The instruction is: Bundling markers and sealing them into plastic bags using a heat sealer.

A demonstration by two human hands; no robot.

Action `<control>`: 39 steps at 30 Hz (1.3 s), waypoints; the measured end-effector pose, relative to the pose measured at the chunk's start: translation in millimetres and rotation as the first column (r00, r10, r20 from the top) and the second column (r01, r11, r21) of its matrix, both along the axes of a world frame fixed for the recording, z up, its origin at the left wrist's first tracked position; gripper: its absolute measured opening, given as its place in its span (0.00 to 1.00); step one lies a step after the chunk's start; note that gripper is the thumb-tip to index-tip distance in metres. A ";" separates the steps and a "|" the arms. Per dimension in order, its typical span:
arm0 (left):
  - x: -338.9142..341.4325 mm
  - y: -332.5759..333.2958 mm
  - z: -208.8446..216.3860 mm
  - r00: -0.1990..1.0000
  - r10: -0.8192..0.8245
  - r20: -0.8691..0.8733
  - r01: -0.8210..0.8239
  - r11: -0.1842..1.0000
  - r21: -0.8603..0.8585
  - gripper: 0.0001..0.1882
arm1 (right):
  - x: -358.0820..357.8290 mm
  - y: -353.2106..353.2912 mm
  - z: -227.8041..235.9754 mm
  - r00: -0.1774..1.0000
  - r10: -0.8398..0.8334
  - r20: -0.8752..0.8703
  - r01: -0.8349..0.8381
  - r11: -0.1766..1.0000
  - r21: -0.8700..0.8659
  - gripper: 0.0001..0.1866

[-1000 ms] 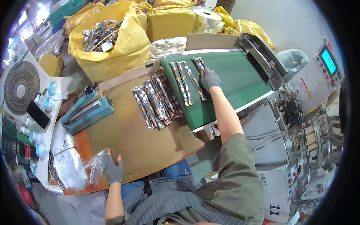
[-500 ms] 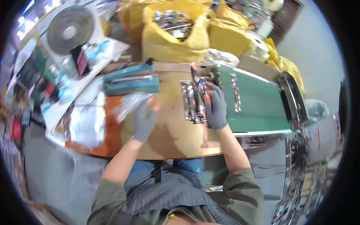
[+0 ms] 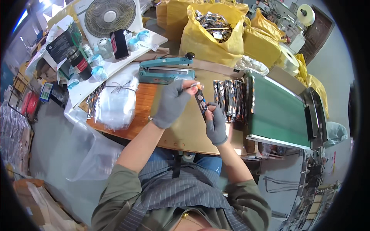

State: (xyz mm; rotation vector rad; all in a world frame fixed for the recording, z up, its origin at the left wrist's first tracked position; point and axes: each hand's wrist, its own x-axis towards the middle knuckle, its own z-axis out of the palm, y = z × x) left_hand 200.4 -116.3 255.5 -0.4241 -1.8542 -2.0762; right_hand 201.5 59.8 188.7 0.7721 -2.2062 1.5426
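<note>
A slim black packet point(image 3: 201, 101) with orange and pale patterning is held at a slant between my hands, above the tan board point(image 3: 179, 133). My left hand point(image 3: 172, 104), in a grey fingerless glove, pinches its upper end. Around the lower part of the packet, the fingers of my right hand point(image 3: 216, 126), gloved alike, are closed. Just right of the held packet, a row of several similar packets point(image 3: 230, 100) lies side by side on the board. One more packet point(image 3: 253, 94) lies on the left edge of the green conveyor belt point(image 3: 279, 111).
Behind my left hand stands a teal hand sealer point(image 3: 163, 75) with its lever. Clear plastic bags tied with string point(image 3: 115, 102) lie left. A white shelf point(image 3: 133, 57) carries a phone point(image 3: 119, 44), a flask point(image 3: 79, 63) and a fan point(image 3: 110, 17). A yellow sack point(image 3: 212, 46) of packets stands behind.
My left hand has moved from the clear plastic over to the packet's upper end. My right hand has drawn one packet away from the row. The view has swung left.
</note>
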 end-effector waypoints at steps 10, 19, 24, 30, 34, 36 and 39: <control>35.9 -1.8 -7.0 0.967 0.015 -0.254 -0.119 0.908 -0.402 0.11 | 4.5 -1.6 33.4 0.987 0.058 -0.153 -0.050 0.997 0.055 0.15; 13.0 -15.6 -80.7 0.962 0.156 -0.222 -0.253 0.814 -0.523 0.18 | -6.6 -16.4 -0.6 0.982 0.077 0.171 -0.090 0.993 0.069 0.09; 19.2 -4.8 -100.5 0.926 -0.014 0.377 0.213 0.845 -0.491 0.11 | -38.8 -25.0 -6.7 0.870 0.208 0.447 -0.093 0.960 -0.266 0.16; -42.2 12.2 -132.4 0.884 0.024 0.467 0.092 0.970 -0.224 0.16 | -170.7 52.4 -51.1 0.769 -0.600 -0.220 0.602 0.562 0.567 0.37; -102.6 42.9 -166.8 0.843 0.124 0.523 0.052 0.949 -0.309 0.16 | -207.5 115.3 -90.7 0.417 -0.813 0.405 0.394 0.564 0.726 0.51; -127.5 59.8 -181.5 0.837 0.236 0.495 0.040 0.874 -0.484 0.20 | -203.4 107.0 -93.6 0.500 -0.830 0.245 0.465 0.497 0.733 0.54; -154.0 85.9 -194.0 0.862 0.035 0.507 0.046 0.988 -0.146 0.25 | -217.1 126.5 -89.1 0.310 -0.796 0.520 0.537 0.598 0.595 0.50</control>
